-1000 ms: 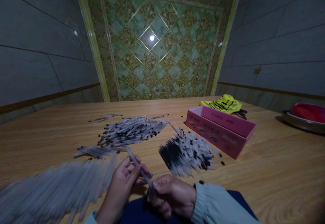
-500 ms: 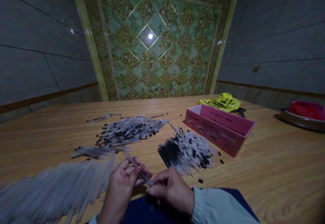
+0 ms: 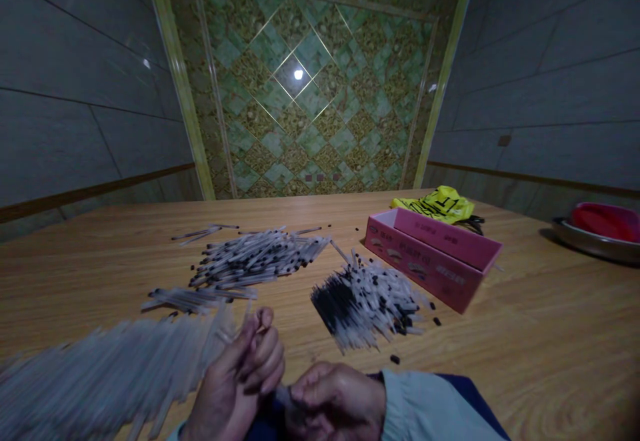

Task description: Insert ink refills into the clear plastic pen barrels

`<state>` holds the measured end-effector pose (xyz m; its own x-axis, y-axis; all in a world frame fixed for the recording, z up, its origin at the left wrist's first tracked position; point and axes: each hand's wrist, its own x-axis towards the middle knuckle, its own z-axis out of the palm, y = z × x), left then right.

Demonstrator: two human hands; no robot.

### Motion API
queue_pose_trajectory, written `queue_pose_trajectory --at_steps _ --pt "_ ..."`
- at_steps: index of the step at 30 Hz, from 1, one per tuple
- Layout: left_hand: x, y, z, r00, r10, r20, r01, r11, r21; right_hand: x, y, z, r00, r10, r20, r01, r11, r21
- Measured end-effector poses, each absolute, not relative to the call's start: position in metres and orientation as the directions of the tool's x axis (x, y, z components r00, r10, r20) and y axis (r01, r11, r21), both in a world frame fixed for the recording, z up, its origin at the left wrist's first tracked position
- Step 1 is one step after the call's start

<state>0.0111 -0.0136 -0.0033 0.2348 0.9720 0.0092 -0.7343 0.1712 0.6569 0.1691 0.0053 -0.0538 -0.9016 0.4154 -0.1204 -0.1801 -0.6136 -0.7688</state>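
My left hand (image 3: pixel 245 367) is closed, its fingers curled round a thin clear plastic tube (image 3: pixel 248 309) whose blurred tip shows above the thumb. Close beside it, my right hand (image 3: pixel 340 394) pinches a blurred translucent end (image 3: pixel 284 395), which looks like the lower part of the same tube; the fingers hide the stretch between. Left of my hands lies a wide layer of clear tubes (image 3: pixel 110 374). Beyond them are black-ended tubes (image 3: pixel 260 254) in a heap. Ahead of my right hand sits a pile of small pieces with black and whitish parts (image 3: pixel 370 294).
A pink open box (image 3: pixel 425 261) stands behind the right pile, with a yellow plastic bag (image 3: pixel 440 204) behind it. At the far right is a metal basin (image 3: pixel 595 244) with red items. Loose black caps (image 3: pixel 395 359) dot the wooden table (image 3: pixel 540 334).
Both hands have dropped a little toward me. The left fingers have curled in, and the tube, earlier plainly visible between the hands, is now mostly hidden.
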Motion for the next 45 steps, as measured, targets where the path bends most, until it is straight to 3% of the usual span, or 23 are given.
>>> queue_pose_trajectory --at_steps 4,6,8,9,11,14,16,17,19,21,22,24,27,30,32,36,39,41,43,45 --pt "0.01 -0.018 -0.001 0.252 0.966 -0.048 -0.837 0.243 0.49 0.163 -0.001 -0.055 -0.869 0.468 -0.159 -0.116 -0.507 -0.854" --pt "0.011 -0.017 -0.001 0.163 0.983 -0.081 -0.86 0.182 0.476 0.163 -0.005 -0.047 -0.811 0.565 -0.152 -0.028 -0.298 -0.954" --pt "0.014 -0.017 -0.001 0.08 0.99 -0.118 -0.868 0.128 0.479 0.162 -0.009 -0.037 -0.709 0.702 -0.065 0.15 0.06 -0.987" --pt "0.016 -0.017 -0.001 0.043 0.99 -0.133 -0.871 0.103 0.481 0.162 -0.011 -0.033 -0.651 0.758 0.016 0.271 0.252 -0.929" --pt "0.018 -0.018 -0.001 -0.015 0.989 -0.149 -0.874 0.06 0.482 0.161 -0.014 -0.029 -0.578 0.796 0.18 0.508 0.524 -0.683" --pt "0.019 -0.021 0.001 -0.072 0.986 -0.149 -0.879 0.008 0.477 0.157 -0.015 -0.03 -0.603 0.744 0.287 0.653 0.667 -0.359" --pt "0.018 -0.022 0.003 -0.079 0.986 -0.143 -0.883 -0.003 0.469 0.156 -0.016 -0.033 -0.594 0.745 0.304 0.663 0.667 -0.339" --pt "0.017 -0.022 0.005 -0.067 0.988 -0.139 -0.886 0.005 0.464 0.155 -0.016 -0.033 -0.571 0.763 0.302 0.647 0.645 -0.407" --pt "0.015 -0.021 0.007 -0.009 0.992 -0.123 -0.893 0.048 0.447 0.155 -0.017 -0.034 -0.559 0.803 0.206 0.494 0.523 -0.695" --pt "0.013 -0.02 0.009 0.067 0.993 -0.092 -0.902 0.1 0.421 0.155 -0.019 -0.032 -0.658 0.752 0.026 0.172 0.184 -0.968" --pt "0.012 -0.02 0.01 0.096 0.993 -0.074 -0.906 0.118 0.406 0.155 -0.019 -0.031 -0.727 0.686 -0.033 0.015 -0.033 -0.999" --pt "0.01 -0.022 0.013 0.145 0.989 -0.033 -0.912 0.147 0.383 0.156 -0.02 -0.028 -0.824 0.561 -0.08 -0.151 -0.354 -0.923" --pt "0.012 -0.027 0.016 0.209 0.978 0.008 -0.904 0.19 0.384 0.159 -0.02 -0.028 -0.873 0.472 -0.124 -0.15 -0.502 -0.852" --pt "0.015 -0.031 0.019 0.215 0.976 -0.035 -0.885 0.21 0.416 0.161 -0.018 -0.031 -0.879 0.448 -0.16 -0.092 -0.491 -0.866" --pt "0.018 -0.03 0.018 0.181 0.979 -0.089 -0.874 0.202 0.442 0.161 -0.016 -0.033 -0.869 0.474 -0.145 -0.063 -0.397 -0.916" --pt "0.022 -0.025 0.012 0.079 0.984 -0.162 -0.858 0.15 0.491 0.159 -0.015 -0.034 -0.784 0.621 -0.01 0.062 0.062 -0.996" --pt "0.023 -0.023 0.009 -0.015 0.986 -0.167 -0.863 0.071 0.5 0.157 -0.018 -0.033 -0.591 0.8 0.108 0.323 0.357 -0.877" --pt "0.022 -0.024 0.009 -0.041 0.988 -0.147 -0.872 0.036 0.487 0.156 -0.02 -0.033 -0.508 0.85 0.141 0.37 0.364 -0.855" --pt "0.019 -0.025 0.011 -0.005 0.993 -0.122 -0.883 0.053 0.465 0.155 -0.022 -0.032 -0.567 0.82 0.077 0.226 0.245 -0.943" --pt "0.016 -0.027 0.014 0.084 0.993 -0.084 -0.894 0.113 0.433 0.155 -0.023 -0.032 -0.695 0.719 -0.01 0.04 0.025 -0.999"
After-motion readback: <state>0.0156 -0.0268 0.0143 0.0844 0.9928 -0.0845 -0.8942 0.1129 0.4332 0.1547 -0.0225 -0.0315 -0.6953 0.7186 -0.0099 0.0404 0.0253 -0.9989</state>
